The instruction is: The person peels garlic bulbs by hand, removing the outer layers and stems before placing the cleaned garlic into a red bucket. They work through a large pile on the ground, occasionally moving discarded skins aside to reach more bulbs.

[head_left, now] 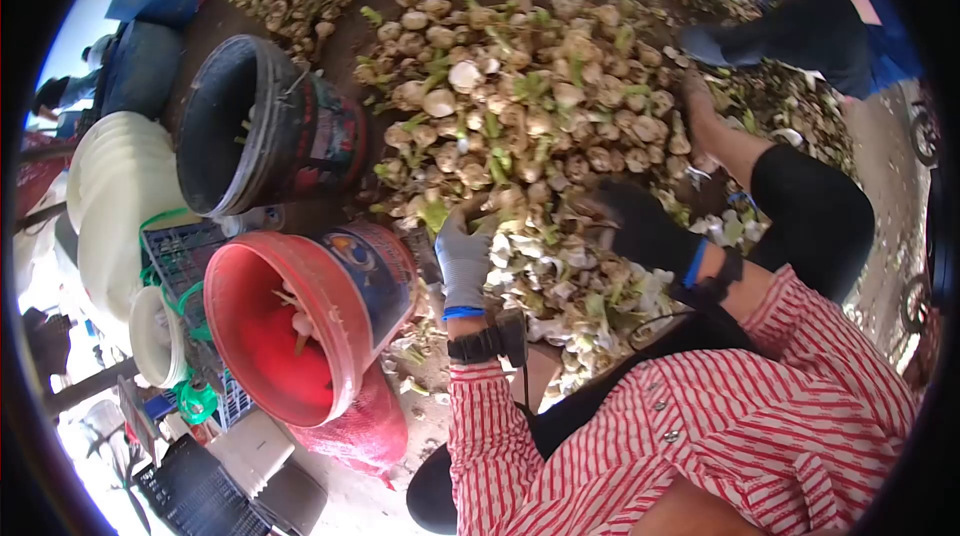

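Note:
A large pile of garlic-like bulbs [590, 86] with green stems lies before me. My left hand [464, 261], in a grey glove with a blue cuff, reaches to the pile's near edge. Its fingers are bent and closed among the bulbs; what they hold is too small to make out. To the right, my right hand [643, 229], in a dark glove, is at the near side of the pile. Its fingers are blurred and dark, so their grip is unclear. White and green peelings [585, 311] lie between and below the hands.
A red bucket [345, 336] with a few stemmed pieces inside tilts at the left, and a black bucket [225, 131] lies beyond it. White containers [110, 206] and a crate are farther left. Another person's leg [790, 41] shows at the upper right. My bare foot touches the pile's right side.

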Motion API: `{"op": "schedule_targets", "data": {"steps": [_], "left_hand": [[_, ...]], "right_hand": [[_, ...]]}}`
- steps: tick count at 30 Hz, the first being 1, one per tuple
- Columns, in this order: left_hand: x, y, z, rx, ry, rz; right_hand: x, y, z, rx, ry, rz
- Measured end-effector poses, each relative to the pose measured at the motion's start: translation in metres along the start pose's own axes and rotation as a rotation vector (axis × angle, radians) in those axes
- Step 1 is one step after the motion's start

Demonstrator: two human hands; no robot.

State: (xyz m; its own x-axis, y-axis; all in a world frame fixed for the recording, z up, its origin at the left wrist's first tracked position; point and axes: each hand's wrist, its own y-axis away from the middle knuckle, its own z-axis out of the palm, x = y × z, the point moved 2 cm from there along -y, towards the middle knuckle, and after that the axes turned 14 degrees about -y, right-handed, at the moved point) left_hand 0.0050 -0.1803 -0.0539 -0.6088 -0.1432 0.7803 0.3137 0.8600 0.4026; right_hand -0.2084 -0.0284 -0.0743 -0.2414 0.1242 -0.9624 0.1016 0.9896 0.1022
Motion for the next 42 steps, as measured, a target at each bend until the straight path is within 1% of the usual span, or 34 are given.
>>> {"op": "schedule_targets", "data": {"steps": [1,2,3,5,6,8,9,11,12,13,15,16,17,18,20,21,22,24,25,27,28,29,31,32,34,35,37,38,39,41,42], "left_hand": [[0.029,0.013,0.010,-0.074,-0.029,0.115],[0.050,0.026,0.023,-0.139,0.068,0.213],[0.073,0.039,0.033,-0.226,0.040,0.207],[0.098,0.059,0.045,-0.262,0.046,0.174],[0.103,0.064,0.047,-0.259,0.041,0.180],[0.109,0.076,0.050,-0.244,0.158,0.204],[0.116,0.084,0.049,-0.239,0.155,0.212],[0.130,0.102,0.045,-0.222,0.434,0.206],[0.110,0.098,0.045,0.044,0.045,0.407],[0.112,0.108,0.037,0.232,-0.084,0.437],[0.104,0.131,0.031,0.149,-0.028,0.275],[0.103,0.140,0.037,0.128,-0.080,0.341],[0.100,0.150,0.048,0.109,-0.134,0.399],[0.083,0.151,0.057,0.179,-0.065,0.427],[0.089,0.159,0.052,0.236,-0.078,0.370],[0.092,0.162,0.049,0.253,-0.083,0.344],[0.087,0.161,0.049,0.256,-0.082,0.339],[0.075,0.155,0.051,0.277,-0.033,0.398],[0.074,0.153,0.051,0.272,-0.032,0.401],[0.072,0.150,0.051,0.256,-0.054,0.420],[0.074,0.149,0.048,0.293,-0.132,0.469],[0.071,0.148,0.049,0.290,-0.129,0.469],[0.062,0.143,0.052,0.239,0.033,0.409],[0.060,0.142,0.051,0.238,0.035,0.409],[0.052,0.141,0.049,0.104,0.358,0.253],[0.052,0.142,0.046,0.105,0.361,0.250],[0.050,0.146,0.043,-0.162,1.058,0.061],[0.028,0.143,0.047,-0.167,1.106,0.106],[0.031,0.145,0.048,-0.166,1.106,0.104],[0.041,0.145,0.050,-0.165,1.334,-0.012],[0.035,0.143,0.053,-0.186,1.290,0.012]], "right_hand": [[-0.039,-0.004,-0.004,0.045,0.246,-0.138],[-0.074,-0.008,-0.004,0.081,0.488,-0.273],[-0.090,-0.013,-0.004,0.049,0.454,-0.201],[-0.106,-0.013,-0.014,0.008,0.456,-0.211],[-0.104,-0.014,-0.018,0.013,0.455,-0.216],[-0.095,-0.011,-0.021,0.020,0.373,-0.267],[-0.093,-0.006,-0.020,0.023,0.373,-0.276],[-0.079,-0.002,-0.026,0.042,-0.409,0.049],[-0.070,-0.003,-0.027,0.049,-0.445,0.168],[-0.079,-0.001,-0.032,0.050,-0.438,0.152],[-0.093,0.010,-0.034,0.019,-0.714,0.312],[-0.093,0.010,-0.028,-0.020,-0.710,0.379],[-0.088,0.010,-0.022,-0.033,-0.710,0.376],[-0.083,0.009,-0.013,-0.035,-0.595,0.181],[-0.069,0.009,0.001,-0.020,-0.636,0.082],[-0.076,0.007,0.007,-0.014,-0.655,0.032],[-0.081,0.009,0.005,-0.075,-0.706,0.110],[-0.107,0.012,-0.002,-0.124,-0.330,0.120],[-0.104,0.013,-0.001,-0.118,-0.328,0.121],[-0.092,0.011,0.002,-0.097,-0.453,0.062],[-0.085,0.009,0.004,-0.071,-0.517,-0.104],[-0.077,0.008,0.005,-0.069,-0.514,-0.101],[-0.068,0.007,0.006,-0.199,-0.627,0.041],[-0.066,0.006,0.006,-0.198,-0.626,0.042],[-0.073,0.006,0.004,-0.231,-0.510,0.086],[-0.077,0.006,0.003,-0.243,-0.470,0.102],[-0.087,0.007,0.000,-0.267,-0.420,-0.015],[-0.073,0.004,0.006,-0.248,-0.250,-0.127],[-0.079,0.006,0.009,-0.250,-0.251,-0.126],[-0.092,0.007,0.013,-0.100,-0.596,0.144],[-0.093,0.006,0.015,-0.099,-0.696,0.165]]}}
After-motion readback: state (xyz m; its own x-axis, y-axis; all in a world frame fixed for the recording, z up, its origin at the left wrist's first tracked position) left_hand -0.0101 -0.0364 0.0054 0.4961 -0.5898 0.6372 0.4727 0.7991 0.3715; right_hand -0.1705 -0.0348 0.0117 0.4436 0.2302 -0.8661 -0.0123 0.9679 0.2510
